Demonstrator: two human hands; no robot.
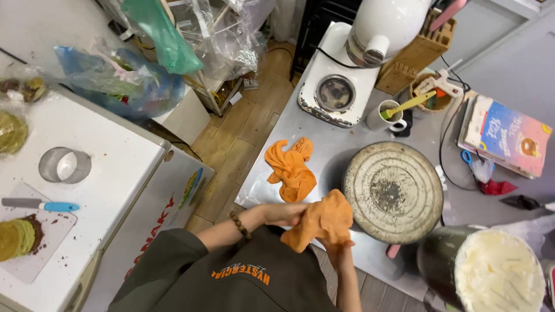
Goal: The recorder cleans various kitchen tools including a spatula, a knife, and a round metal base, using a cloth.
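room: i look down on a cramped kitchen, a strip of wooden floor (243, 133) running between two work surfaces.
left surface: a white chest top (115, 156), its front edge slanting toward me; a metal ring mould (65, 165), a blue-handled knife (40, 205) and stacked green cake layers (17, 237) on a board.
open room: the floor strip is narrow, and plastic bags (144, 69) crowd its far end.
left hand: my left hand (283, 214) is closed on the orange cloth (324, 221), a bead bracelet (240, 225) on the wrist.
cloth: it is bunched between both hands, at the near edge of the steel table (341, 144), just beside the round turntable (393, 190).
right hand: my right hand (338, 251) grips the cloth from below; its fingers are mostly hidden.
second cloth: another orange rag (292, 167) lies crumpled near the table's left edge.
right side: a white stand mixer (347, 75) at the back, a steel bowl of cream (491, 271) at the near corner.
labels: a blue-and-pink book (509, 138) at the far right edge; a colourful sticker (193, 185) on the chest's front.
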